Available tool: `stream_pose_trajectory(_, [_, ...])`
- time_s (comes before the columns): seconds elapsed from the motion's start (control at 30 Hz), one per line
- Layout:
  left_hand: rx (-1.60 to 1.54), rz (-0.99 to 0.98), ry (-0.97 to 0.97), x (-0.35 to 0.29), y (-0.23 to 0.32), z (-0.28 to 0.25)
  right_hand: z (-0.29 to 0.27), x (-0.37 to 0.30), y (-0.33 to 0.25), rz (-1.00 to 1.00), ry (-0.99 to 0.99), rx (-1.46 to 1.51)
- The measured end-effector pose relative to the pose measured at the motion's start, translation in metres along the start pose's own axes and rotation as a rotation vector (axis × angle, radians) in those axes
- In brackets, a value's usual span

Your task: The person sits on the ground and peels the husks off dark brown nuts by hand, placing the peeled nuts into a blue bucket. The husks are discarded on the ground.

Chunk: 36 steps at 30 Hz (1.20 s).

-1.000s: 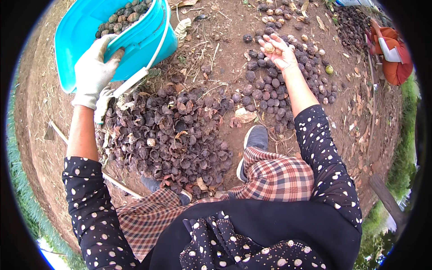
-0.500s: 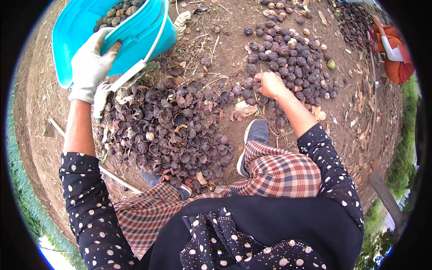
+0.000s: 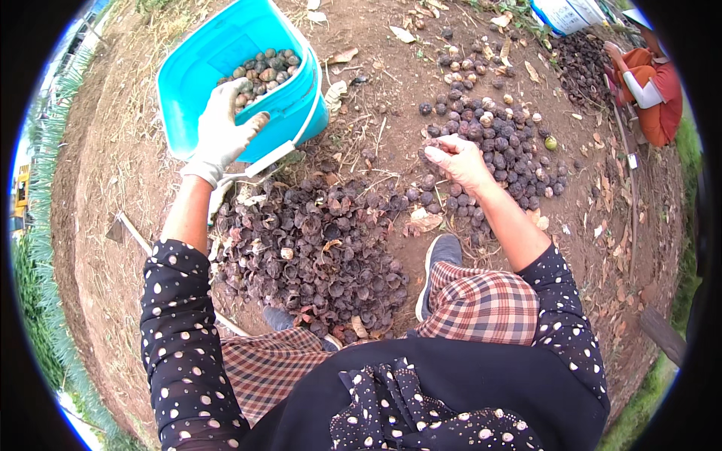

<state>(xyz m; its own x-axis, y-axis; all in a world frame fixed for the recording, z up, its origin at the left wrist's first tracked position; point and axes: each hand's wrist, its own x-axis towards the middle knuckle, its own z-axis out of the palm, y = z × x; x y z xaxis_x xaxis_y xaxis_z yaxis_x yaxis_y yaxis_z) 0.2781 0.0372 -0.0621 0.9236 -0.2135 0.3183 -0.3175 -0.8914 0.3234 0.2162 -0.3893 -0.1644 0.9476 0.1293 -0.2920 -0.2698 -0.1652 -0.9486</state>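
My left hand, in a white glove with a bare thumb tip, is over the near rim of a turquoise bucket. Its fingers are apart and nothing shows in them. Inside the bucket lie brown cleaned walnuts. My bare right hand is closed, thumb and fingertips pinching a dark-husked walnut, partly hidden. Just beyond and to the right of that hand spreads a pile of dark walnuts, some showing pale shells. Below the bucket, a heap of blackened, split husks covers the ground in front of my feet.
A long-handled tool lies at the left, and a white glove beside the husk heap. At the far right a person in orange crouches near another dark heap and a white-and-blue container. Dry leaves litter the soil.
My left hand has loosened from the bucket's rim and its fingers have spread. My right hand has lifted slightly off the pile, a dark walnut showing at its fingertips. The whole view has shifted.
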Motion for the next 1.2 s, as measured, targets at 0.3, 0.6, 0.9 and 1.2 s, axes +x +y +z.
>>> stream_pose_trajectory(0.3, [-0.492, 0.023, -0.089, -0.094, 0.193, -0.048, 0.083, -0.076, -0.163, -0.147, -0.521, -0.061])
stream_pose_trajectory(0.6, [-1.353, -0.398, 0.027, -0.175, 0.163, -0.131, 0.159, -0.036, -0.298, -0.347, -0.405, 0.042])
stream_pose_trajectory(0.9, [-1.428, -0.225, 0.229, -0.207, 0.148, -0.15, 0.208, -0.106, -0.283, -0.66, -0.5, -0.254])
stream_pose_trajectory(1.2, [-1.068, -0.129, 0.138, -0.204, 0.164, -0.14, 0.195, -0.18, -0.198, -0.867, -0.236, -0.275])
